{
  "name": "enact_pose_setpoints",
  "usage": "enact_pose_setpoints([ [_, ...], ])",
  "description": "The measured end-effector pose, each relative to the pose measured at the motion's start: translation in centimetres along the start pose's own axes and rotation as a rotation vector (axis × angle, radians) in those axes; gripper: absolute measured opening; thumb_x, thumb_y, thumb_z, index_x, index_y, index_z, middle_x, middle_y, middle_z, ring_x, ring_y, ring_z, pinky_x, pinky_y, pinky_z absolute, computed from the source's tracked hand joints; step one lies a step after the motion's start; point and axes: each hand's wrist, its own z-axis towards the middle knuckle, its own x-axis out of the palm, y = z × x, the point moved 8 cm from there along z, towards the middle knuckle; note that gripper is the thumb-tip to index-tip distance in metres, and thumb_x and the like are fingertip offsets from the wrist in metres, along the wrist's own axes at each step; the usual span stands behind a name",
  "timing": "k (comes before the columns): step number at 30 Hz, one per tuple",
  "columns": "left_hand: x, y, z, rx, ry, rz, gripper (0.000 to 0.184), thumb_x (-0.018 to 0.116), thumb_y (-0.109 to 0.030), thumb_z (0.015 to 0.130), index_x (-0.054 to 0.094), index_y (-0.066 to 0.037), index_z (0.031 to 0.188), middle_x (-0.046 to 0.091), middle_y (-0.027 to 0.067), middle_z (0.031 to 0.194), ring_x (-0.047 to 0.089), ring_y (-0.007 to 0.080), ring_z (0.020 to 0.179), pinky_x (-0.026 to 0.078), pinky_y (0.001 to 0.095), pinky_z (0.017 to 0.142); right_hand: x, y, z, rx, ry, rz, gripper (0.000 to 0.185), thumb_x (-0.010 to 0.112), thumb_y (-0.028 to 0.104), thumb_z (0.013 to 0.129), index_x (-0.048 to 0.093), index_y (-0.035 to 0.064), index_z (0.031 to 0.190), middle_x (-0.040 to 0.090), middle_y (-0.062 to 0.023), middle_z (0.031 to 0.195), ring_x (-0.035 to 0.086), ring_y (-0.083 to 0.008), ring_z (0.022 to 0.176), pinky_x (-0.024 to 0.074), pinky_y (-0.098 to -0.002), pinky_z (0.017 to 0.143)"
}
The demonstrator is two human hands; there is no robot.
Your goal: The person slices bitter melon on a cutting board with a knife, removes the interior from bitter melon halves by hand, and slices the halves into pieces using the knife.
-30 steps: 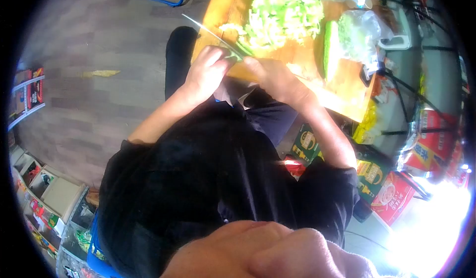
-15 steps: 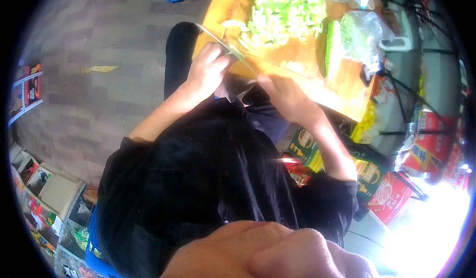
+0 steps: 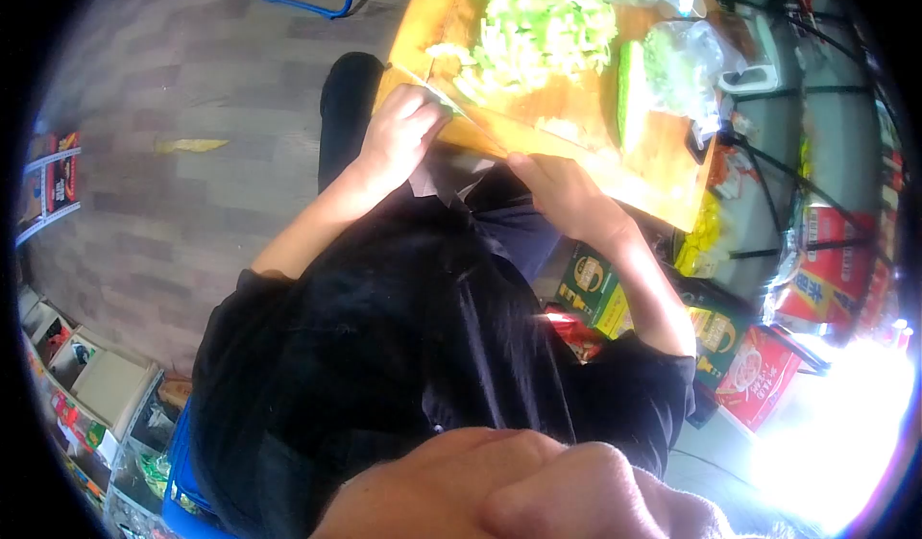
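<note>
My right hand (image 3: 574,198) is closed round the handle end of a knife (image 3: 444,100). Its thin blade slants up and left across the near edge of a wooden cutting board (image 3: 663,188). Beside the blade, my left hand (image 3: 405,134) has its fingers curled in; a small pale green bit shows at the fingertips, too unclear to name. A heap of sliced green vegetable (image 3: 547,30) covers the far part of the board. To its right lies a long green vegetable like a cucumber (image 3: 629,97), partly washed out by glare.
Clear plastic bags (image 3: 687,63) sit at the board's right side, one with something green in it. Black metal rods (image 3: 768,179) stand farther right. Green boxes (image 3: 588,284) and a red box (image 3: 759,376) are below. A blue chair frame (image 3: 327,11) stands on the floor.
The board and vegetables appear slightly farther left as the view shifts. The blade's angle has changed a little, while both hands stay nearly in place.
</note>
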Motion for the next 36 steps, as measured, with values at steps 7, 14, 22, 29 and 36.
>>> enact_pose_setpoints([
  [7, -0.5, -0.4, 0.2, 0.001, 0.004, -0.001, 0.018, 0.071, 0.003, 0.073, 0.068, -0.002, 0.090, 0.059, 0.0092, 0.091, 0.059, 0.0292, 0.085, 0.049, 0.0385, 0.072, -0.3, 0.4, 7.1, -0.028, -0.159, 0.184, 0.035, 0.049, 0.022, 0.099, 0.061, -0.0063, 0.115, 0.062, -0.0229, 0.081, 0.063, -0.0382, 0.076, 0.0504, -0.0446, 0.069],
  [14, -0.8, 0.3, -0.5, -0.016, 0.054, 0.063, 0.020, 0.073, 0.001, 0.072, 0.069, -0.004, 0.090, 0.060, 0.0082, 0.090, 0.059, 0.0288, 0.086, 0.050, 0.0379, 0.075, -0.7, -1.0, 3.4, 0.528, -0.021, 0.416, 0.067, 0.039, 0.049, 0.104, 0.062, -0.0108, 0.086, 0.059, -0.0303, 0.072, 0.060, -0.0471, 0.077, 0.0475, -0.0496, 0.073],
  [22, -0.8, 0.3, -0.7, 0.024, -0.012, 0.035, 0.024, 0.068, 0.005, 0.069, 0.068, -0.004, 0.092, 0.059, 0.0091, 0.090, 0.058, 0.0297, 0.085, 0.049, 0.0386, 0.073, -0.5, 2.5, 0.8, -0.163, -0.247, -0.088, 0.032, 0.043, 0.022, 0.105, 0.060, -0.0050, 0.110, 0.059, -0.0236, 0.078, 0.061, -0.0415, 0.074, 0.0492, -0.0470, 0.067],
  [29, -1.0, 0.0, -0.7, 0.013, 0.009, 0.036, 0.022, 0.069, 0.003, 0.071, 0.067, -0.005, 0.091, 0.059, 0.0083, 0.091, 0.058, 0.0291, 0.086, 0.049, 0.0374, 0.074, 1.8, -2.4, 8.1, 0.422, -0.027, 0.526, 0.059, 0.040, 0.053, 0.102, 0.064, -0.0008, 0.095, 0.052, -0.0089, 0.062, 0.051, -0.0199, 0.054, 0.0456, -0.0343, 0.057],
  [36, -1.2, 0.0, -0.5, -0.033, 0.005, 0.049, 0.017, 0.075, 0.000, 0.072, 0.066, -0.003, 0.086, 0.060, 0.0087, 0.086, 0.059, 0.0298, 0.084, 0.049, 0.0391, 0.074, -0.1, -0.2, 3.5, 0.537, 0.055, 0.416, 0.063, 0.034, 0.046, 0.106, 0.062, -0.0088, 0.097, 0.063, -0.0279, 0.077, 0.062, -0.0449, 0.080, 0.0481, -0.0481, 0.073],
])
